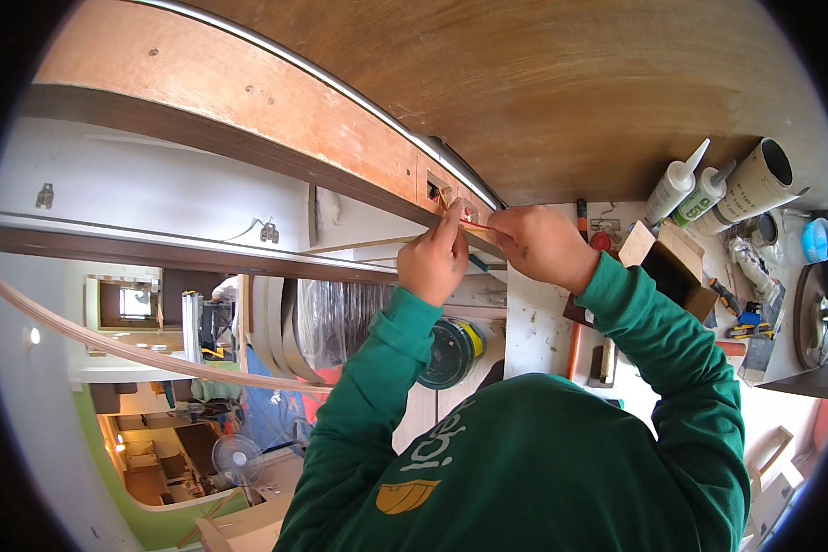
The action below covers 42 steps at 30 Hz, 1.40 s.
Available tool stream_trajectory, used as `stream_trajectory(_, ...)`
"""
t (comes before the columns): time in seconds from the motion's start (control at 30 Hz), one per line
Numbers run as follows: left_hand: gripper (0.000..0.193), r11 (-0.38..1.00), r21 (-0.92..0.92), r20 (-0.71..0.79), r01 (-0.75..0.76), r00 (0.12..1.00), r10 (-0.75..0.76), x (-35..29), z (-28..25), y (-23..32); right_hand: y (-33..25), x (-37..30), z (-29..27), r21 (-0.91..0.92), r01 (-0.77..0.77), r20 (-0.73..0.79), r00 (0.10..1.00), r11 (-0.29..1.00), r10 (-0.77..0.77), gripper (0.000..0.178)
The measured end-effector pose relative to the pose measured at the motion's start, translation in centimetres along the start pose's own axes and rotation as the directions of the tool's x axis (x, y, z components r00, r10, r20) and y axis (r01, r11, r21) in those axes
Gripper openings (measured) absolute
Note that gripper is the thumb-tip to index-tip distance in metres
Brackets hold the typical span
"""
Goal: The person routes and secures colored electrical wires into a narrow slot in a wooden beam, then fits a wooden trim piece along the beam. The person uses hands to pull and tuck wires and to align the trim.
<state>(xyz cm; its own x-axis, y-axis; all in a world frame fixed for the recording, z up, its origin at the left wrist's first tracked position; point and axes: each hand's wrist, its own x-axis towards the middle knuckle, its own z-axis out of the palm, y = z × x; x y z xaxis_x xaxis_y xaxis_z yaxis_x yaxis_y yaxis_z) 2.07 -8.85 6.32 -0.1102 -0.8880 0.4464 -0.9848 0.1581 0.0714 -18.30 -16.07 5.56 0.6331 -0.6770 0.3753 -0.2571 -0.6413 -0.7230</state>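
Observation:
My left hand (432, 260) is raised to the edge of a long wooden board (322, 110), its fingers pinched together. My right hand (545, 247) is closed just to the right of it, knuckles up. A thin red wire (475, 225) runs between the two sets of fingertips, and both hands grip it. Just above the left fingertips, a small rectangular cutout (435, 190) in the board shows yellowish and red wires. The fingers hide the wire ends.
On the right-hand worktop stand sealant tubes (676, 189), a cardboard tube (754, 179), an open cardboard box (667, 267) and pliers (727, 299). A dark-lidded bucket (446, 354) sits below my hands. A fan (237, 458) stands at the lower left. A curved wooden strip (138, 346) crosses the left side.

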Motion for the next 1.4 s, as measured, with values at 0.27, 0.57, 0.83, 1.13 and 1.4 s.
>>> stream_trajectory(0.27, 0.036, 0.911, -0.332, 0.0, 0.246, 0.965, -0.261, -2.8, -2.1, 0.4, 0.0, 0.8, -2.0, 0.094, -0.119, -0.022, 0.992, 0.988, 0.122, 0.013)
stream_trajectory(0.57, 0.06, -0.387, -0.771, 0.636, 0.506, 0.649, -0.419, 0.3, -0.7, 2.7, -1.2, -1.4, 0.2, 0.598, -0.18, 0.034, 0.979, 0.781, 0.2, 0.015)
stream_trajectory(0.83, 0.043, -0.471, -0.797, 0.598, 0.378, 0.603, -0.528, 2.1, 1.7, 6.2, 0.8, -4.0, 0.9, 0.661, -0.285, 0.106, 0.951, 0.694, 0.29, 0.013)
stream_trajectory(1.13, 0.054, -0.147, -0.906, 0.396, 0.397, 0.671, -0.626, 2.3, 1.8, 6.1, 1.7, -3.0, 2.1, 0.635, -0.287, 0.149, 0.956, 0.717, 0.251, 0.011)
stream_trajectory(1.4, 0.047, -0.086, -0.921, 0.353, 0.381, 0.719, -0.598, 1.5, 0.5, 5.8, 0.9, -1.4, 1.7, 0.568, -0.118, -0.084, 0.976, 0.815, 0.2, 0.014)
